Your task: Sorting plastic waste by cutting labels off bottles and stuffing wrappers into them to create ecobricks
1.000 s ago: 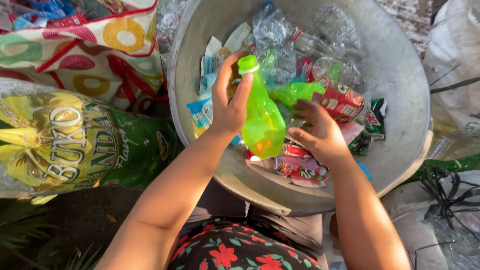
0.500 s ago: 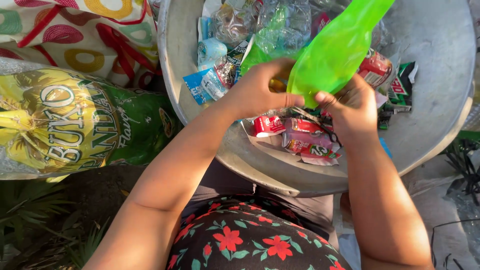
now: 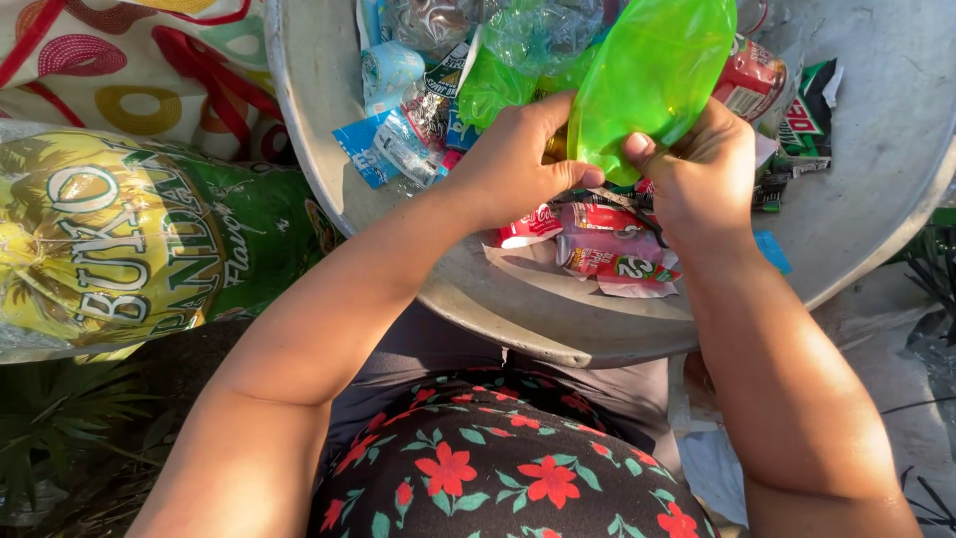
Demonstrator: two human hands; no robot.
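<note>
Head view, looking straight down: my left hand (image 3: 513, 159) is curled around the lower end of the bright green plastic bottle (image 3: 652, 75), fingers wrapped tight; my right hand (image 3: 702, 174) pinches the same end from the other side, thumb pressed on the plastic; so both hands are closed on it, and the bottle tilts up and away over the big grey metal basin (image 3: 876, 189); beneath my hands lie torn red labels (image 3: 607, 249), and further in a heap of crushed clear bottles (image 3: 543, 30) and a blue wrapper (image 3: 363, 149); to my left a green-and-yellow printed sack (image 3: 129, 239) bulges against the basin's rim.

The risk, as I judge it: the plastic looks thin and slick, and my grip sits only at one end; a hard squeeze could make it shoot out of my fingers, or a crumpled edge could nick a fingertip.

Hard to see: the bottle's far end runs off the top of the frame; my fingers hide the end I hold, so I cannot tell what they are working at; the heap's top is cut off too.
</note>
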